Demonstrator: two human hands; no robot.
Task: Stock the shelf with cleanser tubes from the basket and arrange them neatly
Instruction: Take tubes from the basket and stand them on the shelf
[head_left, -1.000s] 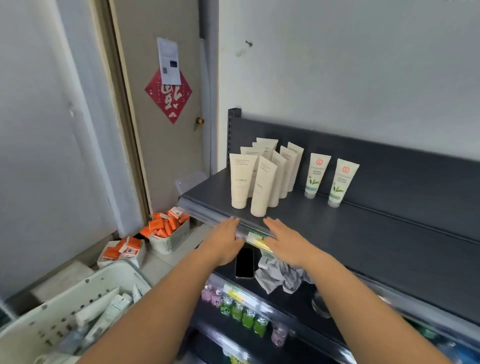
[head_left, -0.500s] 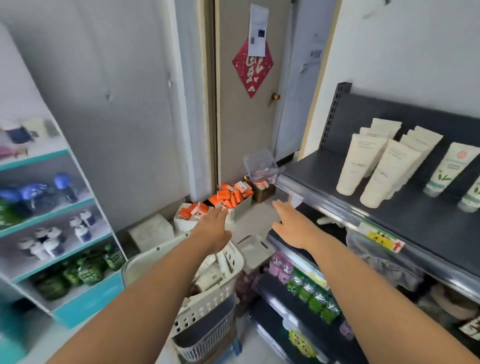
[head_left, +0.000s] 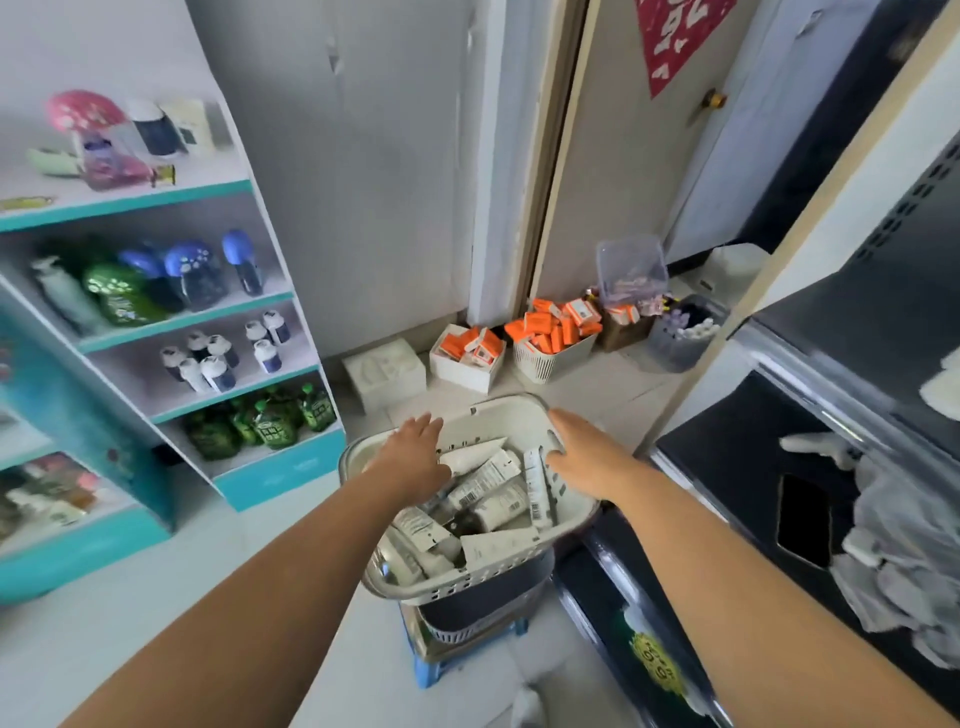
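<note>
A white perforated basket (head_left: 519, 569) sits low in front of me on a stack of other baskets and a blue stool. Several white cleanser tubes (head_left: 485, 480) lie jumbled inside it. My left hand (head_left: 413, 457) hovers over the basket's left side with its fingers spread, holding nothing. Over the right rim my right hand (head_left: 584, 449) is also spread and holds nothing. The dark shelf (head_left: 852, 332) stands at the right edge, and only a blurred corner of one white tube (head_left: 943, 389) on it shows.
A teal and white display rack (head_left: 171, 322) with bottles stands at the left. On the floor by the door are a box and a basket of orange packs (head_left: 556, 330). A lower shelf at the right holds a phone (head_left: 802, 519) and crumpled white bags (head_left: 904, 545).
My view has swung from the shelf's tubes left and down to the basket. Both hands left the shelf's front edge and now reach over the basket, open.
</note>
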